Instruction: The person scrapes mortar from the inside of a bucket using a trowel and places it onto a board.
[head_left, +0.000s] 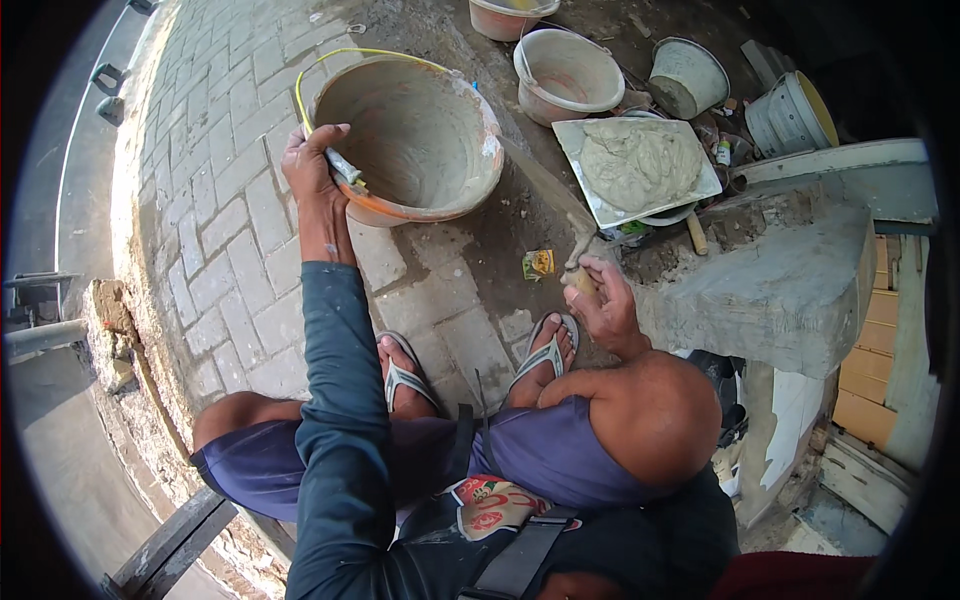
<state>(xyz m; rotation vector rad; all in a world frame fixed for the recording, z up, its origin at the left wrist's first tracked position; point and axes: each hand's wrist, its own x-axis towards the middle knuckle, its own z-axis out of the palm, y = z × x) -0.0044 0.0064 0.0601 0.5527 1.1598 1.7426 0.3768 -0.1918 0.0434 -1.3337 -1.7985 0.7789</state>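
Note:
My left hand (313, 161) grips the grip sleeve on the yellow handle of a large mortar-stained bucket (409, 135), at the bucket's near left rim. The bucket is tilted towards me, and its inside is coated with grey mortar residue. In my right hand (606, 304) is the wooden handle of a pointing or bricklayer's trowel (551, 187), its long blade reaching up and left to near the bucket's right rim. Beyond the trowel, a heap of wet mortar (637, 161) lies on a white square board (581, 187).
Several smaller buckets stand or lie at the top right, one an orange-stained bucket (570, 75). A wooden tool handle (697, 234) sticks out below the board. A concrete block (765, 277) rises at right. A yellow wrapper (538, 265) lies near my sandalled feet on the pavers (262, 217).

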